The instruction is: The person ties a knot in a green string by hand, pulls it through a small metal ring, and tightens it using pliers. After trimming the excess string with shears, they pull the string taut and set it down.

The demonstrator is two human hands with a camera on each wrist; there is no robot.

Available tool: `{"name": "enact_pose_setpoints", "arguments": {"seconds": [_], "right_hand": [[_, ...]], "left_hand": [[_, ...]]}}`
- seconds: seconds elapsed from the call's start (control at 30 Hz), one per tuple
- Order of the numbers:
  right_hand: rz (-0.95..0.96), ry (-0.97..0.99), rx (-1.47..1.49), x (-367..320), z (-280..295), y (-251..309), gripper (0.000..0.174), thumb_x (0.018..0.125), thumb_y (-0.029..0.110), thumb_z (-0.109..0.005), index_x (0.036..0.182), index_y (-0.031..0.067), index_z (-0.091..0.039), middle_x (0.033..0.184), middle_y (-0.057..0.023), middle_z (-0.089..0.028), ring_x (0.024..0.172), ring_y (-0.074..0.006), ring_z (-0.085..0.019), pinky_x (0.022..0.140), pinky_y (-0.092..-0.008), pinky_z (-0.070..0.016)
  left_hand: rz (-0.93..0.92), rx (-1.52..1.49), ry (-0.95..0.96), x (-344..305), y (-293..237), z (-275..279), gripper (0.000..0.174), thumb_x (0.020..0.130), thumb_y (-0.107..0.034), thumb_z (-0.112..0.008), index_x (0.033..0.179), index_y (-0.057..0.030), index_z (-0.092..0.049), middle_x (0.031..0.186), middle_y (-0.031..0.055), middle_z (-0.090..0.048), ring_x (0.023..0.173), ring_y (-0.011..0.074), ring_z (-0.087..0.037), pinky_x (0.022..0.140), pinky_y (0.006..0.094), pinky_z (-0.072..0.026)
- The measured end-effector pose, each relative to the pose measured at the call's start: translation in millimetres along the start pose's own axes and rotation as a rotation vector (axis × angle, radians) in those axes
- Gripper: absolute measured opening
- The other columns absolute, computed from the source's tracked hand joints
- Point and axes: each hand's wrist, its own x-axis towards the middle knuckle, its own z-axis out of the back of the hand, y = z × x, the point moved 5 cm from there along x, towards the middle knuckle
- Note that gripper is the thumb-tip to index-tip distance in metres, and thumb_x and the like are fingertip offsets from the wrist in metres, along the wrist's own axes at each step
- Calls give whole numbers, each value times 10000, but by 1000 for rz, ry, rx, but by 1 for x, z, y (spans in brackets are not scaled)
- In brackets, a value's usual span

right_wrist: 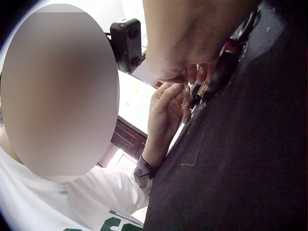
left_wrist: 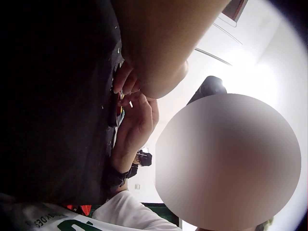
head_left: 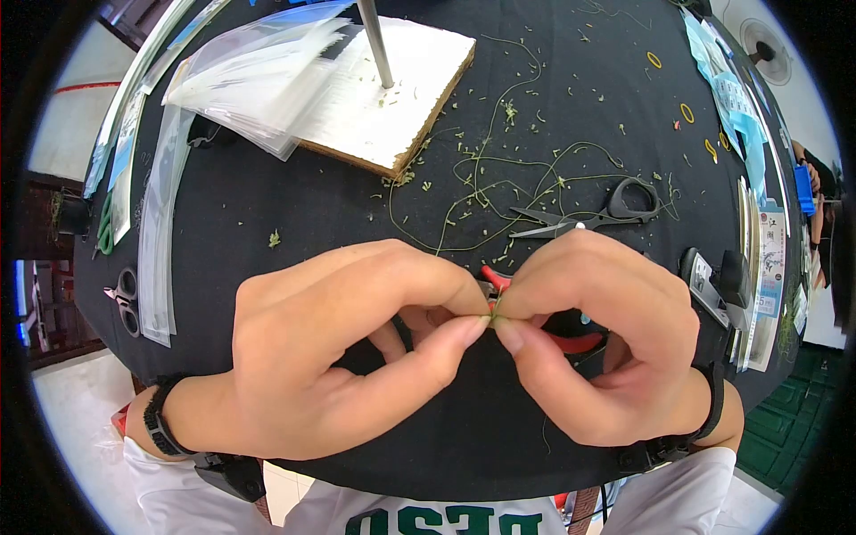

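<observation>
In the head view a thin green strand [head_left: 496, 314] is pinched between the fingertips of both hands. The left hand [head_left: 348, 343] holds it between thumb and index finger, and the right hand [head_left: 606, 330] pinches it from the other side, the thumbs almost touching. Behind the fingertips lies a red-handled tool [head_left: 578, 342], partly hidden by the right hand. Both wrist views show the hands close together: the right hand [left_wrist: 137, 122] in the left wrist view, the left hand [right_wrist: 166, 110] in the right wrist view. The strand is too small to make out there.
Black scissors [head_left: 624, 203] lie beyond the right hand, near a long tangled green thread [head_left: 481, 183] and scattered clippings. A white-topped board [head_left: 419, 80] with a metal rod stands at the back, beside clear plastic sleeves [head_left: 259, 89]. Small scissors [head_left: 127, 299] lie far left; a stapler [head_left: 704, 283] sits right.
</observation>
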Motion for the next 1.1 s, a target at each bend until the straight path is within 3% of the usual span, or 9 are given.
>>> {"name": "enact_pose_setpoints", "arguments": {"seconds": [0.33, 1.1], "right_hand": [[16, 2, -36, 1, 2, 0, 162, 634, -98, -592, 784, -41, -614, 715, -119, -605, 630, -198, -577, 566, -263, -443], [-6, -14, -26, 1, 1, 1, 164, 645, -104, -584, 794, -39, -599, 721, -122, -588, 635, -203, -574, 558, -263, -440]], "left_hand": [[94, -112, -22, -2, 5, 1, 71, 815, 76, -599, 883, 86, -579, 813, 127, -608, 612, 126, -624, 487, 188, -504], [123, -180, -16, -1, 6, 1, 68, 827, 66, -590, 890, 89, -579, 790, 129, -617, 617, 137, -632, 472, 200, -515]]}}
